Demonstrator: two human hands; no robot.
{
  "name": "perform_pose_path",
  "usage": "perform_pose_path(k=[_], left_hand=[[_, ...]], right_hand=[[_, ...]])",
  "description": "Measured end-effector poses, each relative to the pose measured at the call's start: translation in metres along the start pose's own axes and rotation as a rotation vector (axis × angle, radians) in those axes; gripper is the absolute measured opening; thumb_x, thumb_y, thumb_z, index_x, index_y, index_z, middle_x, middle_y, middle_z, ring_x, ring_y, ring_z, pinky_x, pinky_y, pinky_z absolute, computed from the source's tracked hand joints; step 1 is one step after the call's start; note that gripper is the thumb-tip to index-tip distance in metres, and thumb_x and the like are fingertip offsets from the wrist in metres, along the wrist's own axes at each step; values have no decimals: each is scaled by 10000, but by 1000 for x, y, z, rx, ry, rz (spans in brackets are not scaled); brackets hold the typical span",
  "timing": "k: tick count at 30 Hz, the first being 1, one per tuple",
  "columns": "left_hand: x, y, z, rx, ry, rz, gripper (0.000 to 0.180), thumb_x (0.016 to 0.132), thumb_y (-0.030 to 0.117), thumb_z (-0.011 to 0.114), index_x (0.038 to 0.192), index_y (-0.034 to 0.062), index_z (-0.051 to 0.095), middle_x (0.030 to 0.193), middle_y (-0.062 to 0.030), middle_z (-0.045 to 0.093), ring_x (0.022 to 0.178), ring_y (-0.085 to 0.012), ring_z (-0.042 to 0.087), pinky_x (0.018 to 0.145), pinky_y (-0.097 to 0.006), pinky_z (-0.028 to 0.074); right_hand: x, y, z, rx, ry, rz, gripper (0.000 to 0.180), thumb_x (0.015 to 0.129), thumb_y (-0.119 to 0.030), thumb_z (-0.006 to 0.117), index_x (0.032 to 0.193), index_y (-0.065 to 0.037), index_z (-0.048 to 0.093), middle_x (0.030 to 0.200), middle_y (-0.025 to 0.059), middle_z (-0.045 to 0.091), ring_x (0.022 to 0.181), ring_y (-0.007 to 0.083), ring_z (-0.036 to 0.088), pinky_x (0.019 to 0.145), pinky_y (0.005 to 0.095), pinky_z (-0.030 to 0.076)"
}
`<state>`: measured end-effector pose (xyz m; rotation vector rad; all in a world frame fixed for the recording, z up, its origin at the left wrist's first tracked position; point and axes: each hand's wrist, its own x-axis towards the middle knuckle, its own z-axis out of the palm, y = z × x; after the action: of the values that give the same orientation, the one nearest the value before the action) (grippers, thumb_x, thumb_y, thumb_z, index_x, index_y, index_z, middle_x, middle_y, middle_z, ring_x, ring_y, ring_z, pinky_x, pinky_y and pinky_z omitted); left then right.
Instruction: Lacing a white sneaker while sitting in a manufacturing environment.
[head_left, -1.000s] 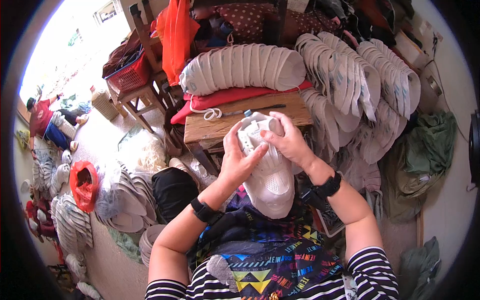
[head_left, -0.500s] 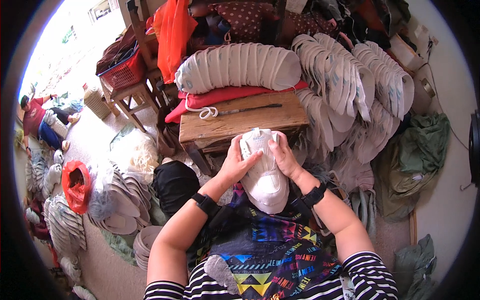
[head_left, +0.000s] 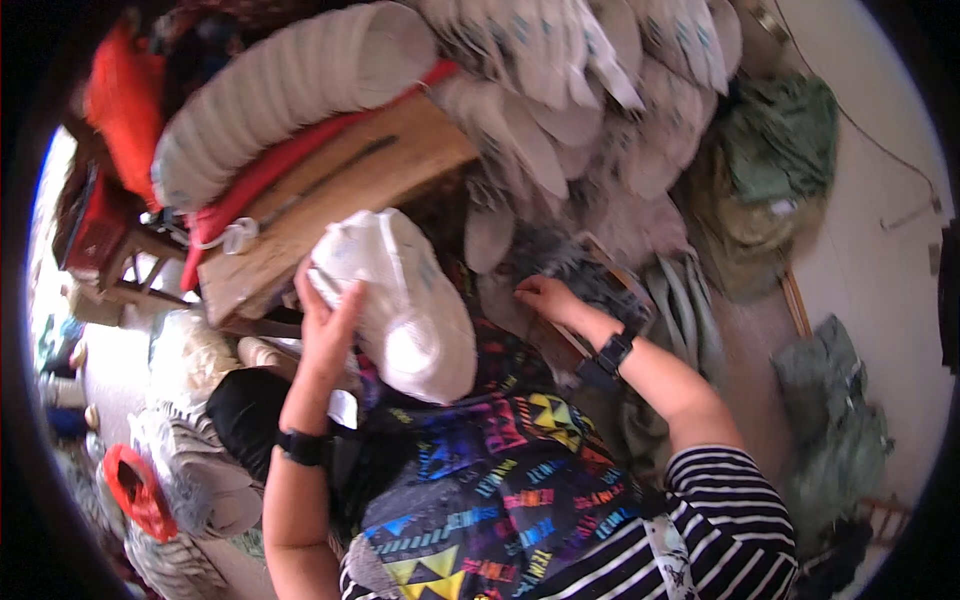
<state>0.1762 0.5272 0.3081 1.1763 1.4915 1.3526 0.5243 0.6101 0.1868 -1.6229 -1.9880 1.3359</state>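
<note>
Shifted since a second ago: right hand gone from the white cap, now out to the right of it among grey cut fabric pieces — fingers curled, whether gripping any cannot be told. Left hand alone keeps the cap, palm and fingers closed against its left side, forearm raised upright. Rests partly on the lap, just below the wooden bench — probably steadied there, close to the stacked caps on top.
</note>
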Motion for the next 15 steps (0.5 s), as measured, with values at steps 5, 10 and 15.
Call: perform_pose_path(k=[5, 10, 15], left_hand=[[2, -8, 5, -135, 9, -72, 666, 929, 199, 622, 1449, 69, 227, 1353, -113, 409, 1230, -193, 411, 1060, -333, 308], [-2, -7, 4, -47, -8, -86, 723, 949, 334, 582, 1492, 82, 176, 1446, -153, 359, 1328, -245, 341, 1119, -360, 231], [-4, -3, 11, -29, 26, -39, 714, 956, 328, 568, 1494, 66, 180, 1461, -159, 341, 1347, -255, 319, 1132, -371, 206]], right_hand=[[-30, 116, -19, -76, 112, 430, 282, 852, -265, 665, 999, -25, 690, 827, 110, 690, 715, 197, 662, 634, 342, 515], [-11, 163, -9, -112, 341, 387, 286, 849, -265, 663, 986, -14, 684, 765, 93, 672, 642, 171, 628, 571, 336, 492], [27, 171, 1, 29, 668, 323, 312, 831, -279, 681, 978, -4, 682, 767, 111, 676, 664, 187, 636, 597, 341, 491]])
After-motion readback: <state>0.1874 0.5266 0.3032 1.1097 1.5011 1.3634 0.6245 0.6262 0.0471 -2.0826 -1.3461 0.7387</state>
